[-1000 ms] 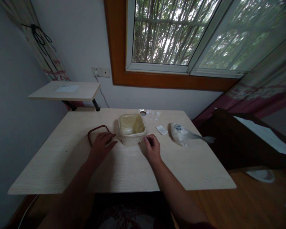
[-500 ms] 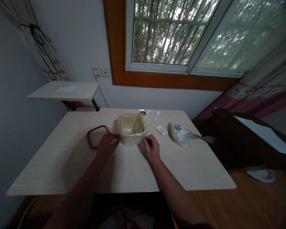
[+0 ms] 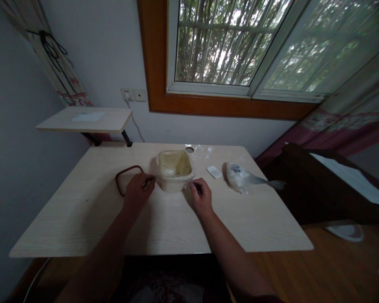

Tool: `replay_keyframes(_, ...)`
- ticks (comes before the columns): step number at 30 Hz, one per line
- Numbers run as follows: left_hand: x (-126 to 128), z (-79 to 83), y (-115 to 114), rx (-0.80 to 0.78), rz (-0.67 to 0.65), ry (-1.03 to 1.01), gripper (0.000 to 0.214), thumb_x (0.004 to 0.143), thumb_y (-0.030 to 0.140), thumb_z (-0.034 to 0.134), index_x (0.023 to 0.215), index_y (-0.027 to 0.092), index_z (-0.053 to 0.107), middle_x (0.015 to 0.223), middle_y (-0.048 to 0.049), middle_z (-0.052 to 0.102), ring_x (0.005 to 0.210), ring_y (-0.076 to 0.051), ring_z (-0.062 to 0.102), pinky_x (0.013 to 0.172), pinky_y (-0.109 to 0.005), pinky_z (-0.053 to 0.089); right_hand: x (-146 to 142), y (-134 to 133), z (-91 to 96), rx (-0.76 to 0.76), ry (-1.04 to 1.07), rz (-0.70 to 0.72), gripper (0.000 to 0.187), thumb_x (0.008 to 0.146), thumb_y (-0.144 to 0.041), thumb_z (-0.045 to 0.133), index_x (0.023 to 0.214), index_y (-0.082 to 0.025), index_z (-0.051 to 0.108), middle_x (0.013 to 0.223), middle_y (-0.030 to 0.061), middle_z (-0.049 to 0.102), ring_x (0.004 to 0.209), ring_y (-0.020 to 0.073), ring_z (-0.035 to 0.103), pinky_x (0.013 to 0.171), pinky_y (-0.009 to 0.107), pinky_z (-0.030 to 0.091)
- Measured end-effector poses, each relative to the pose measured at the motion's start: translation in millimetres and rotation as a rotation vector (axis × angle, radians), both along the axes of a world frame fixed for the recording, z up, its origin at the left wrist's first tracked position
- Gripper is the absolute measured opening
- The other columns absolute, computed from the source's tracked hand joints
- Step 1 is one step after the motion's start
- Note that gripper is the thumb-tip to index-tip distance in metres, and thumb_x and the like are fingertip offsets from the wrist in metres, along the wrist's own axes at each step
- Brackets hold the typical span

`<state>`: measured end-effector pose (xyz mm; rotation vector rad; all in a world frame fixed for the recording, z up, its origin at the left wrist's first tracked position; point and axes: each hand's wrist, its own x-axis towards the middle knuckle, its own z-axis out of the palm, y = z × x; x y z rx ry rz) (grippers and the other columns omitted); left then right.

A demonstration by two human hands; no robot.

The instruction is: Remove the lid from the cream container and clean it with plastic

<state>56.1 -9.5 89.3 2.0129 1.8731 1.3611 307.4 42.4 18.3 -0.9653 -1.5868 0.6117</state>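
Note:
A small cream square bin (image 3: 174, 170) lined with a thin plastic bag stands mid-table. To its left a brown rounded ring frame (image 3: 121, 177) lies flat. My left hand (image 3: 139, 191) rests on the ring's right side with its fingers curled over the rim. At the bin's lower right corner, my right hand (image 3: 201, 194) has thumb and fingers pinched on the hanging edge of the plastic liner.
A bundled white plastic bag (image 3: 240, 177) and a small white packet (image 3: 214, 171) lie right of the bin on the pale wooden table (image 3: 164, 227). A raised side shelf (image 3: 85, 120) stands at the back left. Dark furniture (image 3: 318, 185) flanks the table's right side.
My left hand went from the ring to the bin's left corner half a second ago, and is now back on the ring. The right hand has hardly moved.

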Motion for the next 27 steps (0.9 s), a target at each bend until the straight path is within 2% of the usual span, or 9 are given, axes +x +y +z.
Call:
replay_keyframes(5, 2, 20.0, -3, 0.034, -0.004, -0.027, 0.014, 0.089, 0.031, 0.059, 0.086, 0.020, 0.068, 0.083, -0.0052, 0.070, 0.079, -0.019, 0.066, 0.079, -0.034, 0.054, 0, 0, 0.5, 0.002, 0.021, 0.010, 0.008, 0.095, -0.031, 0.059, 0.096, -0.024, 0.063, 0.085, 0.0027, 0.062, 0.079, 0.0190, 0.059, 0.072, 0.033, 0.047)
replay_keyframes(9, 2, 29.5, -2, 0.054, 0.008, -0.059, 0.014, 0.088, 0.032, 0.061, 0.085, 0.020, 0.068, 0.086, -0.0053, 0.071, 0.076, -0.018, 0.067, 0.078, -0.033, 0.055, -1, 0, 1.8, -0.009, 0.028, 0.013, 0.010, 0.095, -0.031, 0.057, 0.098, -0.023, 0.063, 0.087, 0.0034, 0.062, 0.081, 0.0194, 0.059, 0.074, 0.034, 0.048)
replay_keyframes(17, -1, 35.0, -3, 0.014, -0.004, -0.175, 0.016, 0.088, 0.035, 0.064, 0.090, 0.021, 0.070, 0.096, -0.0043, 0.073, 0.082, -0.017, 0.070, 0.081, -0.030, 0.057, -1, 0, 3.3, -0.027, 0.078, -0.003, 0.013, 0.096, -0.032, 0.056, 0.102, -0.023, 0.062, 0.088, 0.0032, 0.060, 0.082, 0.0191, 0.059, 0.075, 0.034, 0.048)
replay_keyframes(24, -4, 43.5, 0, -0.060, -0.060, -0.221, 0.019, 0.088, 0.038, 0.062, 0.090, 0.021, 0.069, 0.091, -0.0038, 0.072, 0.081, -0.017, 0.069, 0.079, -0.029, 0.057, -2, 0, 3.8, -0.049, 0.088, -0.024, 0.015, 0.096, -0.034, 0.055, 0.101, -0.023, 0.064, 0.089, 0.0037, 0.061, 0.084, 0.0196, 0.060, 0.076, 0.034, 0.048)
replay_keyframes(27, -7, 42.1, 2, -0.117, -0.049, -0.253, 0.023, 0.090, 0.040, 0.057, 0.091, 0.020, 0.069, 0.089, -0.0040, 0.072, 0.080, -0.017, 0.068, 0.075, -0.028, 0.056, -1, 1, 5.1, -0.068, 0.120, -0.042, 0.018, 0.097, -0.036, 0.055, 0.104, -0.022, 0.063, 0.093, 0.0046, 0.063, 0.087, 0.0202, 0.061, 0.079, 0.035, 0.049)
